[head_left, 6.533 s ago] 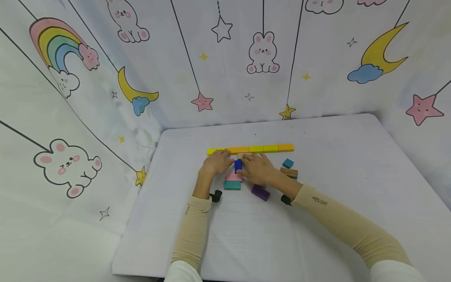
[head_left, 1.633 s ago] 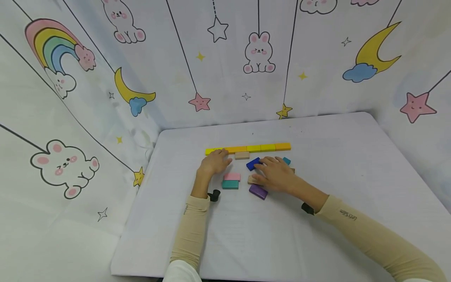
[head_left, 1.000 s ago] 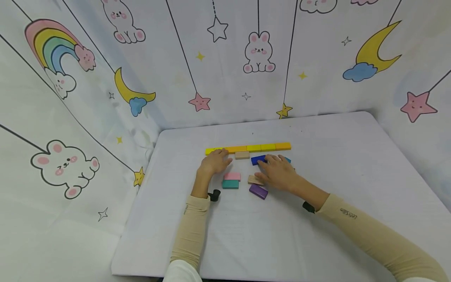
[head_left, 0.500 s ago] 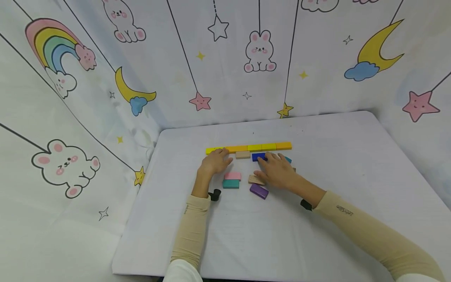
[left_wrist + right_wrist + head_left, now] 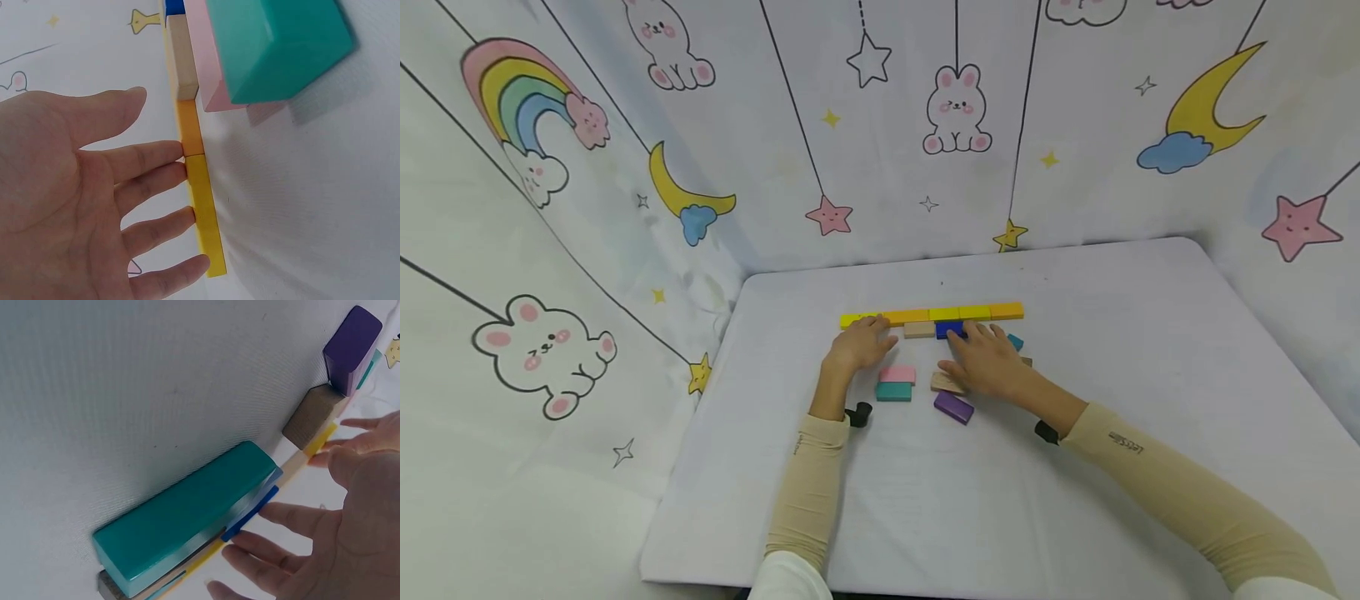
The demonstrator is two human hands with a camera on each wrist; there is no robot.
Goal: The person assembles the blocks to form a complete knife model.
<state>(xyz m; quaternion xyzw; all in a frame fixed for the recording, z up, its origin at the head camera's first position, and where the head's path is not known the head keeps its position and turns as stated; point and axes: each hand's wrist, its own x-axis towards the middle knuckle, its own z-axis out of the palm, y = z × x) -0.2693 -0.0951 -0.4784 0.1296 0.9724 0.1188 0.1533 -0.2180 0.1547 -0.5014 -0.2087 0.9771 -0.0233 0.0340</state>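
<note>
A long row of yellow and orange blocks (image 5: 943,314) lies across the table. My left hand (image 5: 857,343) rests at its left end, with spread, extended fingertips touching the yellow block (image 5: 205,212) and the orange one beside it. Against the row's near side sit a pale wooden block (image 5: 919,331) and, right beside it, a dark blue block (image 5: 949,331). My right hand (image 5: 988,362) touches the blue block with extended fingers; its thumb reaches over a wood-grain block (image 5: 946,382). The right hand covers part of the blue block in the head view.
Nearer me lie a pink block (image 5: 897,374), a teal block (image 5: 893,392) touching it, and a tilted purple block (image 5: 953,407). Beyond the right hand are a small blue block (image 5: 1015,342) and a partly hidden brown block (image 5: 1027,362). Another teal block (image 5: 187,512) shows in the right wrist view.
My right hand has moved the blue block rightward, turned it lengthwise along the row, and pushed it away from me against the row beside the pale block. My left hand has stayed put.
</note>
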